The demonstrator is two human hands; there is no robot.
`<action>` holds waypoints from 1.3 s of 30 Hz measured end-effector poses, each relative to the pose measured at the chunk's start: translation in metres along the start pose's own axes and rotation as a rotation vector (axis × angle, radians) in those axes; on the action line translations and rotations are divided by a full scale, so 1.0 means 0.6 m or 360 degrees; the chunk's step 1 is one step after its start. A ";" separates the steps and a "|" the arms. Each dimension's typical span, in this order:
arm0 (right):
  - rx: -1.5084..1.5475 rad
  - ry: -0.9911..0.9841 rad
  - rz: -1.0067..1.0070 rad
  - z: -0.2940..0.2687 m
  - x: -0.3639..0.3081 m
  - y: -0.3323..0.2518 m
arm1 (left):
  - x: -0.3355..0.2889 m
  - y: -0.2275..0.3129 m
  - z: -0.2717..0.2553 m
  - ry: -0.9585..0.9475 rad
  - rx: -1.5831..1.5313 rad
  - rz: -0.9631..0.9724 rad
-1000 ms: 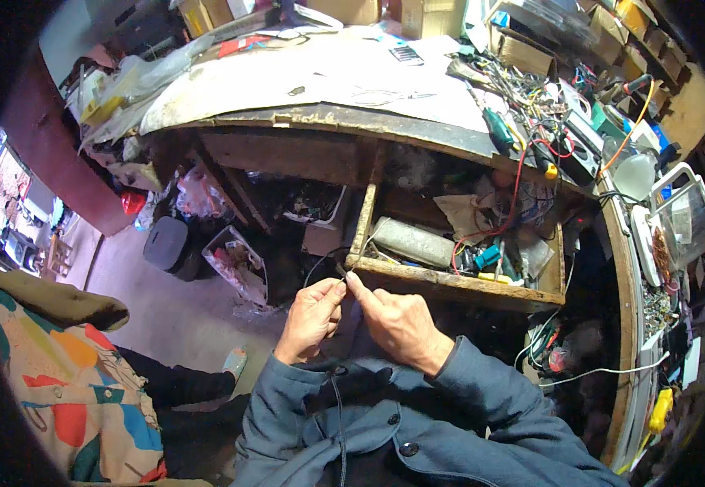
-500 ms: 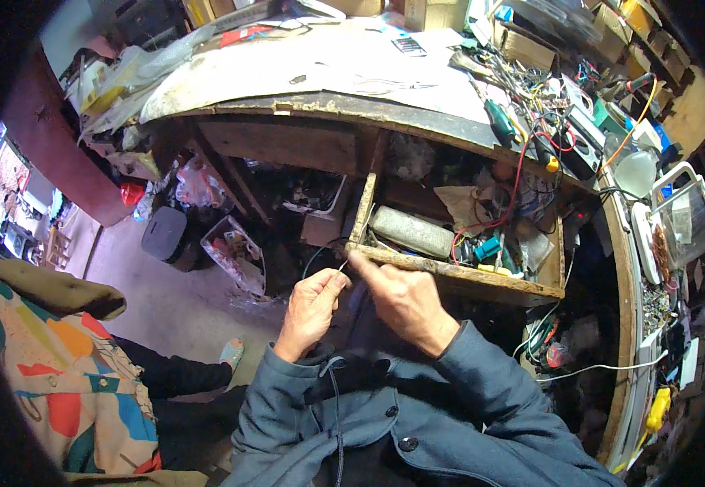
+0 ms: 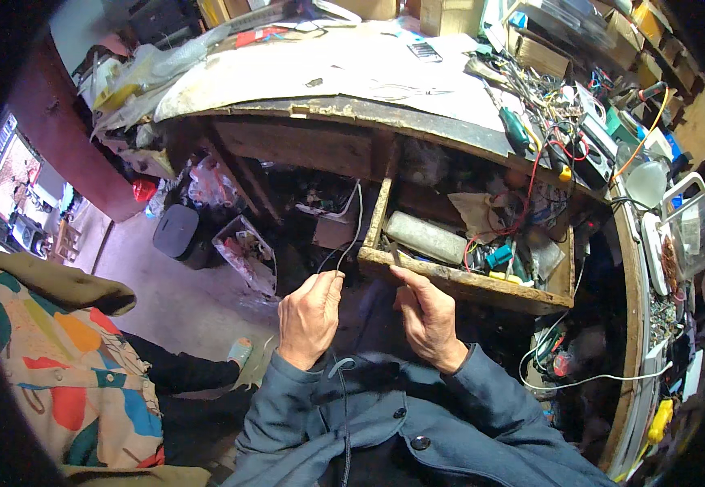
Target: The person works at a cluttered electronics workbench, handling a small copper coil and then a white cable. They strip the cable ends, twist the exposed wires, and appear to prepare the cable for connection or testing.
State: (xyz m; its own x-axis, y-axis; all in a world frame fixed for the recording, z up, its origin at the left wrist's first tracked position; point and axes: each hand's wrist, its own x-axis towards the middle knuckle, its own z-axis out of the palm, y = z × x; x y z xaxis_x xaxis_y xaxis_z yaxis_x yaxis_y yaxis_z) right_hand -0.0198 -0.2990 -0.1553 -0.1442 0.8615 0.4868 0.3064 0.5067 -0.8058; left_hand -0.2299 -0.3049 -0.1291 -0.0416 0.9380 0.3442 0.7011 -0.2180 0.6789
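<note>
My left hand (image 3: 310,316) is closed in a pinch on a thin pale cable (image 3: 360,213), which rises from the fingertips in a curve in front of the space under the bench. To its right, apart from it, my right hand (image 3: 429,318) is closed beside the front edge of the open wooden drawer (image 3: 482,287). A slim dark strip (image 3: 394,253) sticks up past the right fingertips; its kind is too small to tell. Inside the drawer lie a long whitish block-shaped case (image 3: 425,237), a teal piece (image 3: 499,256) and red wire.
A workbench (image 3: 288,77) with a white sheet spans the far side. Tangled leads and a green-handled tool (image 3: 513,127) lie at its right. A person in a patterned garment (image 3: 68,365) is at my left. On the floor stand a dark bin (image 3: 176,230) and a box of scraps (image 3: 247,256).
My hands have moved apart, the right one going right and down from the drawer's corner. The pale cable now stands up in a curve above my left hand. The view has shifted slightly.
</note>
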 end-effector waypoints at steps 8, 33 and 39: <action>0.0460 -0.0018 0.0274 -0.016 0.008 -0.025 | 0.000 0.009 -0.014 0.0058 0.0401 0.0248; -0.1012 -0.0468 -0.0455 0.006 0.020 -0.029 | -0.008 0.025 0.012 -0.0177 0.0601 0.0308; -0.1128 -0.0544 -0.0604 -0.003 0.030 -0.019 | -0.012 0.025 0.014 -0.0204 0.0569 0.0252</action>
State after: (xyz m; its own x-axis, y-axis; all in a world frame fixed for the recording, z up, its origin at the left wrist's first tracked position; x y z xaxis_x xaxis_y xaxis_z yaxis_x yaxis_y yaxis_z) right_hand -0.0243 -0.2892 -0.1364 -0.5947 0.6592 0.4603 0.6772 0.7193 -0.1551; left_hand -0.2131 -0.3129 -0.1268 0.1598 0.9312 0.3276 0.8960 -0.2762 0.3478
